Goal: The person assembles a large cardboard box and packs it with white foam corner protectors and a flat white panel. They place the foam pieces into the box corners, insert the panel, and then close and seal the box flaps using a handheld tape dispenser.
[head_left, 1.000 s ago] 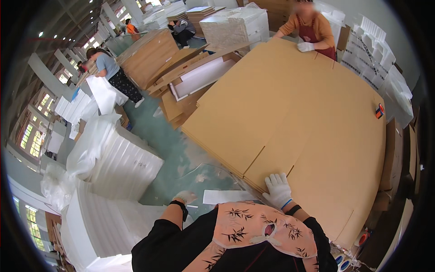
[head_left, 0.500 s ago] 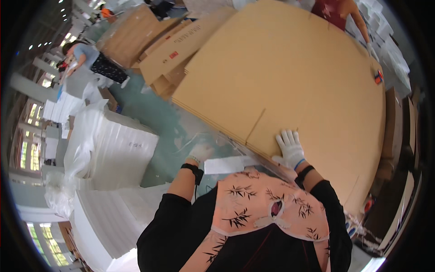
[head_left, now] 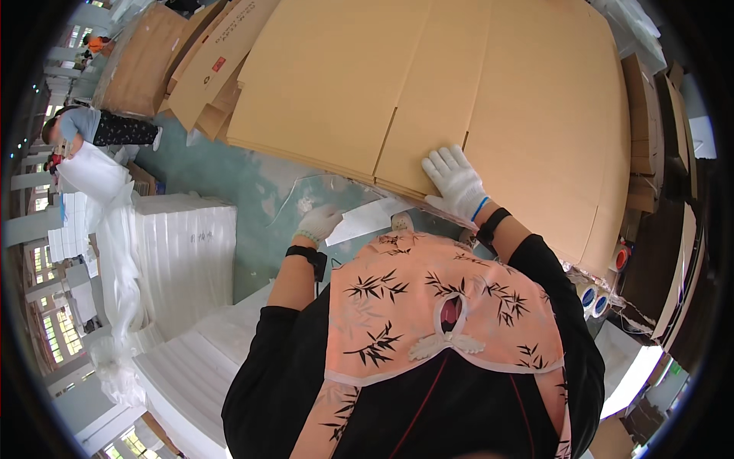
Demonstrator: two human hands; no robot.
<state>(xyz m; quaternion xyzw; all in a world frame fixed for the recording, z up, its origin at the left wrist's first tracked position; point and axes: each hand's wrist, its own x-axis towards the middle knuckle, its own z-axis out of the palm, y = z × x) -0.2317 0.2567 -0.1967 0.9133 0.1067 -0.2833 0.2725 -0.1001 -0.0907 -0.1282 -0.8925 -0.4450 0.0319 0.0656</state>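
Observation:
My right hand [head_left: 456, 182], in a white knit glove with a blue cuff edge, lies palm down near the front edge of a stack of large flat cardboard sheets [head_left: 321, 84]. Its fingers are stretched out, beside a slot cut in the top sheet. My left hand [head_left: 319, 223], also gloved, hangs left of the stack above the green floor. A white strip [head_left: 367, 222] shows right beside it; whether the hand touches the strip is unclear. Pale blur hides how the left fingers are bent.
White foam sheets [head_left: 187, 241] stand in a wrapped stack at left, with more white sheets [head_left: 206, 359] nearer me. Tape rolls [head_left: 593, 300] lie by the stack's right corner. Cardboard boxes [head_left: 210, 69] lean at far left. A person [head_left: 99, 126] handles white material beyond.
My view has shifted, so the cardboard sits higher and further left in the picture. My right hand stays flat on it. The person in red at the far side is out of view.

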